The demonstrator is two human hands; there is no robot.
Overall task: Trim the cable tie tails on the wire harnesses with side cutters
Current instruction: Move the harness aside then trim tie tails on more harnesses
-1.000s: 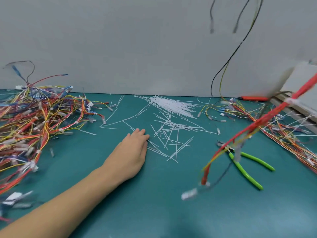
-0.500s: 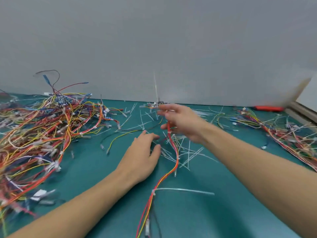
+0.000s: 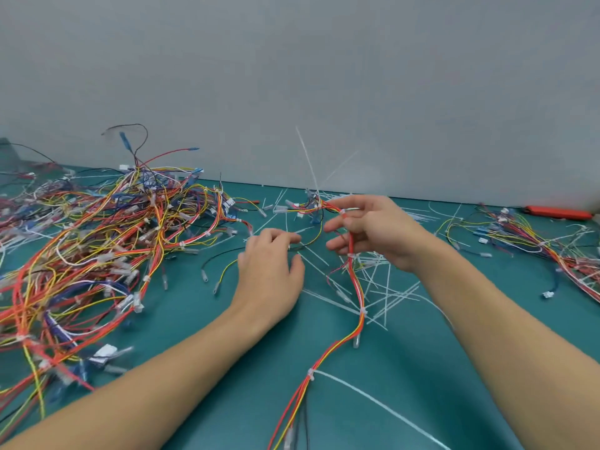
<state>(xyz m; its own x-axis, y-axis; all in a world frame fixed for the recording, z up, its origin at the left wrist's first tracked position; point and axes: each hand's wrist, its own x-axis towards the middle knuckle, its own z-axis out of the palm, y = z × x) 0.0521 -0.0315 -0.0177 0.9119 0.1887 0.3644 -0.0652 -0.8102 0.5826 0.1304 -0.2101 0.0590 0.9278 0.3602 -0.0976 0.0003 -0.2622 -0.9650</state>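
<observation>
My right hand (image 3: 373, 232) grips a red and yellow wire harness (image 3: 358, 297) near its upper end, just above the green mat (image 3: 422, 368). The harness hangs down from the hand and trails toward me across the mat. It carries several white cable ties; one tie (image 3: 311, 373) has a long uncut tail (image 3: 383, 407) lying to the right, and two more tails (image 3: 305, 157) stick up beyond my fingers. My left hand (image 3: 269, 271) rests on the mat beside the harness, fingers loosely bent, holding nothing. No side cutters are in view.
A big tangle of harnesses (image 3: 97, 254) covers the left of the mat, and a smaller pile (image 3: 535, 241) lies at the right. Cut white tails (image 3: 380, 287) are scattered under my hands. An orange tool (image 3: 558, 212) lies at the far right by the grey wall.
The harness swung in from the right and my right hand now holds it over the middle of the mat. My left hand slid slightly forward. The green-handled cutters have left the view.
</observation>
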